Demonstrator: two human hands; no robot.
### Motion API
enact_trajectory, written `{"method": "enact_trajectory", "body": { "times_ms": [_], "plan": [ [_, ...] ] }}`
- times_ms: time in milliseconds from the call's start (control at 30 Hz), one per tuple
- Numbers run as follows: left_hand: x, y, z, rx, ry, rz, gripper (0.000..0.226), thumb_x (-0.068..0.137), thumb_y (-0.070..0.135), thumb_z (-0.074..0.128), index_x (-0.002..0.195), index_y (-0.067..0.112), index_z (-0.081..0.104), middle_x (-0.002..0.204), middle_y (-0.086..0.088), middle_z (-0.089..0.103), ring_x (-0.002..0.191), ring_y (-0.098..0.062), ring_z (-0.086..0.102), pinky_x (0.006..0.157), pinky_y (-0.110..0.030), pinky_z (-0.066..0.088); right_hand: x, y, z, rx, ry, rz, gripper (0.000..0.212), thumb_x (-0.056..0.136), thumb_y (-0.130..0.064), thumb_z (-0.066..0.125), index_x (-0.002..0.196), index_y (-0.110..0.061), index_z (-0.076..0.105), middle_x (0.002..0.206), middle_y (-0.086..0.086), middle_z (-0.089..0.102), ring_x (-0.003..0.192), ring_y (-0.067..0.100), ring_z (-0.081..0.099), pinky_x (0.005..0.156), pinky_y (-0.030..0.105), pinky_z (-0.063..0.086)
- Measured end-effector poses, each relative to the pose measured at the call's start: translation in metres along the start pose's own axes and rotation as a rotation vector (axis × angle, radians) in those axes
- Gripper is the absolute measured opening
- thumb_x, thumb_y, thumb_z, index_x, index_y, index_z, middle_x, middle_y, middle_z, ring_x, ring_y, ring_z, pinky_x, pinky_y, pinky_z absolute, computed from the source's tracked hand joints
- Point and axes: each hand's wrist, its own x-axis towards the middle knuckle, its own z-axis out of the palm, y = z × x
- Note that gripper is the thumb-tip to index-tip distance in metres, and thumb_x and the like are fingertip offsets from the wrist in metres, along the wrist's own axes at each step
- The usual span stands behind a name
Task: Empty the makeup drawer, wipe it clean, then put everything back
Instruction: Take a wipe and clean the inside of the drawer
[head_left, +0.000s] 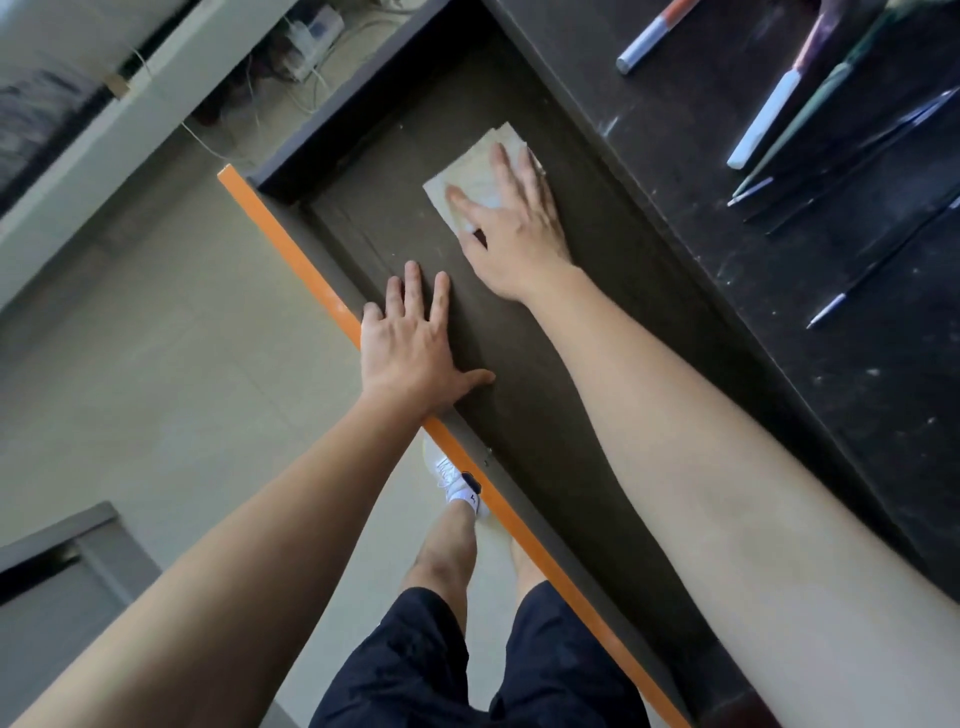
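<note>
The drawer (374, 208) stands pulled out from under the desk (779, 291). Its dark floor is bare of makeup, and its orange front edge (291, 260) runs on a slant from upper left to lower right.

The right hand (514, 228) lies palm down on a pale folded cloth (467, 174), or perhaps a paper towel, since the blur there makes it hard to tell. Its grip is spread, with straight fingers pressing the cloth flat on the drawer floor and nothing pinched. The cloth sits toward the desk side of the drawer, just short of the back wall.

The left hand (410, 338) reaches over the orange front edge. Its grip is also spread, fingers flat on the drawer floor and thumb pointing toward the right forearm. A narrow strip of bare floor parts the two hands.

A wider bare stretch lies between the cloth and the drawer's far end wall at upper left. Toward the near end, the right forearm crosses above the floor.

The makeup things lie on the desk, well apart from the drawer's edge. They include a grey marker with an orange band (654, 34), a white-tipped pencil (763, 119), several thin dark pencils (857, 150) and a slim pen (883, 260).

Below the front edge is pale tiled floor (156, 364) and a white shoe (452, 478).
</note>
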Motion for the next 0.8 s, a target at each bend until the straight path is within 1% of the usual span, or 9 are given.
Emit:
{"method": "enact_trajectory", "body": {
  "times_ms": [67,167,233,300,367,467,600,700,800],
  "plan": [
    [-0.001,0.001,-0.001,0.002,0.004,-0.004,0.126,0.062,0.096,0.039,0.156,0.023,-0.004,0.164,-0.011,-0.003,0.15,-0.032,0.009,0.115,-0.048,0.023,-0.041,0.021,0.012,0.016,0.031,-0.032,0.046,0.101,-0.044,0.037,0.147,-0.045,0.036,0.166,0.01,0.001,0.151,0.035,-0.004,0.123,0.047,0.002],
    [-0.002,0.0,-0.005,-0.003,-0.001,-0.01,0.126,0.061,0.096,0.039,0.156,0.024,-0.004,0.164,-0.011,-0.003,0.15,-0.031,0.009,0.115,-0.047,0.023,-0.123,0.059,0.035,0.007,0.108,0.012,0.043,0.103,-0.038,0.039,0.147,-0.041,0.041,0.165,0.01,0.008,0.152,0.034,0.003,0.124,0.046,0.007],
    [-0.003,0.001,-0.006,-0.002,-0.006,-0.013,0.126,0.061,0.097,0.038,0.156,0.024,-0.004,0.164,-0.011,-0.003,0.15,-0.031,0.009,0.115,-0.047,0.023,-0.164,0.076,0.046,-0.015,0.086,0.069,0.046,0.103,-0.035,0.043,0.148,-0.04,0.038,0.165,0.008,0.006,0.152,0.033,0.001,0.123,0.046,0.006],
    [-0.005,0.002,-0.006,-0.005,-0.002,-0.012,0.126,0.061,0.097,0.038,0.156,0.024,-0.003,0.164,-0.011,-0.002,0.15,-0.032,0.01,0.114,-0.047,0.024,-0.18,0.082,0.05,-0.035,0.052,0.112,0.048,0.102,-0.034,0.044,0.149,-0.04,0.036,0.166,0.008,0.004,0.152,0.033,-0.002,0.122,0.045,0.004],
    [-0.005,0.002,-0.008,-0.009,0.006,-0.017,0.126,0.061,0.097,0.038,0.156,0.024,-0.002,0.164,-0.011,-0.001,0.15,-0.032,0.01,0.114,-0.047,0.025,-0.172,0.077,0.049,-0.046,0.049,0.116,0.047,0.102,-0.035,0.043,0.149,-0.039,0.038,0.165,0.01,0.003,0.152,0.035,-0.003,0.121,0.045,0.002],
    [-0.006,0.002,-0.009,-0.023,0.023,-0.021,0.126,0.06,0.096,0.04,0.155,0.025,0.0,0.164,-0.011,0.002,0.149,-0.031,0.013,0.112,-0.046,0.026,-0.14,0.062,0.044,-0.057,0.054,0.122,0.046,0.104,-0.038,0.036,0.149,-0.041,0.034,0.165,0.011,0.0,0.151,0.036,-0.006,0.119,0.045,-0.002],
    [-0.009,0.004,-0.008,-0.059,0.028,-0.024,0.124,0.061,0.094,0.043,0.155,0.025,0.003,0.164,-0.011,0.004,0.149,-0.03,0.015,0.111,-0.044,0.027,-0.09,0.035,0.035,-0.009,0.113,0.098,0.045,0.104,-0.037,0.034,0.149,-0.041,0.034,0.165,0.013,0.001,0.151,0.037,-0.006,0.122,0.045,-0.003],
    [-0.008,-0.001,-0.01,-0.089,0.055,0.017,0.106,0.075,0.082,0.044,0.155,0.023,0.007,0.163,-0.012,0.003,0.149,-0.03,0.012,0.112,-0.045,0.027,-0.054,0.016,0.032,0.002,0.139,0.106,0.045,0.105,-0.04,0.03,0.15,-0.044,0.029,0.165,0.012,-0.002,0.151,0.036,-0.008,0.121,0.045,-0.004],
    [-0.01,-0.011,-0.015,-0.184,0.109,0.141,0.082,0.09,0.063,0.042,0.155,0.022,0.013,0.164,-0.012,0.002,0.151,-0.03,0.005,0.116,-0.049,0.023,-0.039,0.004,0.035,0.008,0.18,0.14,0.045,0.105,-0.041,0.03,0.15,-0.043,0.031,0.165,0.012,0.0,0.151,0.037,-0.006,0.122,0.046,-0.001]
  ]
}}
